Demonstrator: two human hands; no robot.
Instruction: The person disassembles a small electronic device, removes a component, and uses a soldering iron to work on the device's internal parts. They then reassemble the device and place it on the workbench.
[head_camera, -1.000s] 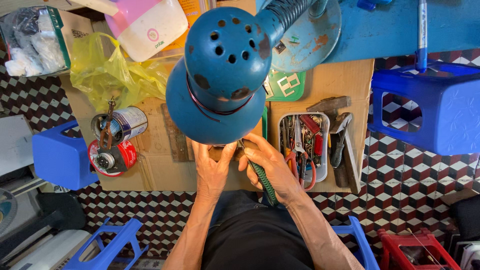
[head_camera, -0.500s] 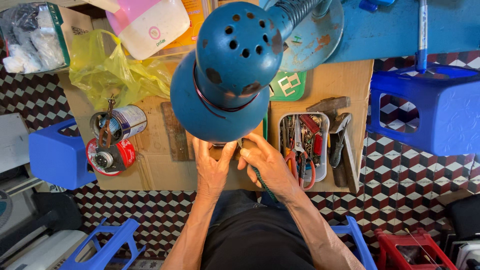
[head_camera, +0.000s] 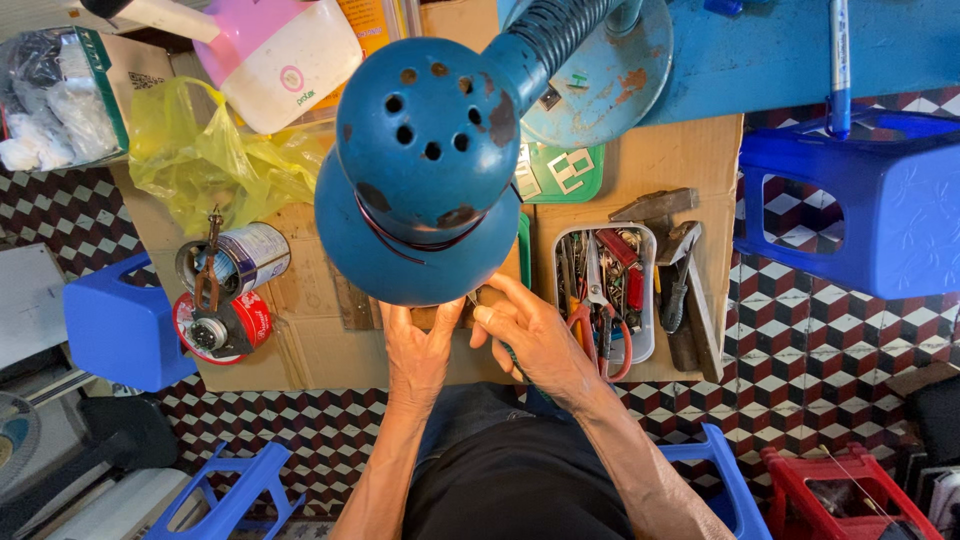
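Observation:
A blue metal lamp shade (head_camera: 425, 170) on a ribbed blue neck hangs over the cardboard-covered work surface (head_camera: 655, 150) and hides what lies under it. My left hand (head_camera: 420, 350) reaches forward, its fingertips under the shade's rim; what they touch is hidden. My right hand (head_camera: 535, 335) is closed around a thin tool with a green handle (head_camera: 513, 357). The tool's metal tip points toward the left fingers at the shade's edge. The two hands are almost touching.
A clear tray of pliers and scissors (head_camera: 600, 290) sits right of my hands, with a hammer (head_camera: 660, 205) behind it. A tin can (head_camera: 240, 260), red round tin (head_camera: 215, 325) and yellow bag (head_camera: 210, 160) lie left. Blue stools (head_camera: 125, 320) (head_camera: 860, 200) flank the surface.
The view has shifted a little, so the lamp shade sits slightly differently in frame. My right fingers have crept up toward the shade's rim, and less of the green handle shows.

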